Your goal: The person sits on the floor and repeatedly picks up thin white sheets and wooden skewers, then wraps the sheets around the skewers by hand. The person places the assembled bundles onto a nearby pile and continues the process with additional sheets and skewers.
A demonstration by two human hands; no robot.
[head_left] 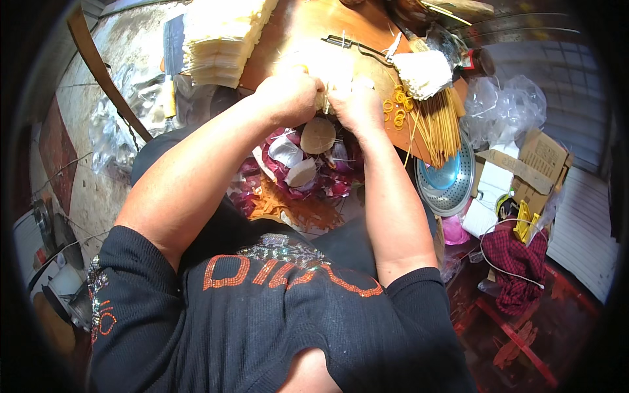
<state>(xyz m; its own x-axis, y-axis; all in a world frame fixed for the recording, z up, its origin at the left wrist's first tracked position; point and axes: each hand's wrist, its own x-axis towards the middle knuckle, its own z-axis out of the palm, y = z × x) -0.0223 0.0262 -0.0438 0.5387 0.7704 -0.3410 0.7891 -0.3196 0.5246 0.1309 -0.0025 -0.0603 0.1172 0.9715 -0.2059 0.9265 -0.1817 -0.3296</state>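
Observation:
My left hand (288,95) and my right hand (357,105) meet at the near edge of a wooden board (308,33), both closed around a small pale bundle (322,99) held between them. Most of the bundle is hidden by my fingers. To the right on the board lie a sheaf of thin yellow sticks (439,124), several yellow rubber bands (396,111) and a white folded piece (422,72). A tall stack of pale yellow sheets (219,42) stands at the board's left end.
Onion skins and cut pieces (304,164) lie below my hands. Metal tongs (357,46) rest on the board. A metal strainer (449,180), cardboard boxes (531,164), clear plastic bags (504,105) and a red checked cloth (517,262) crowd the right. A knife (171,59) lies at left.

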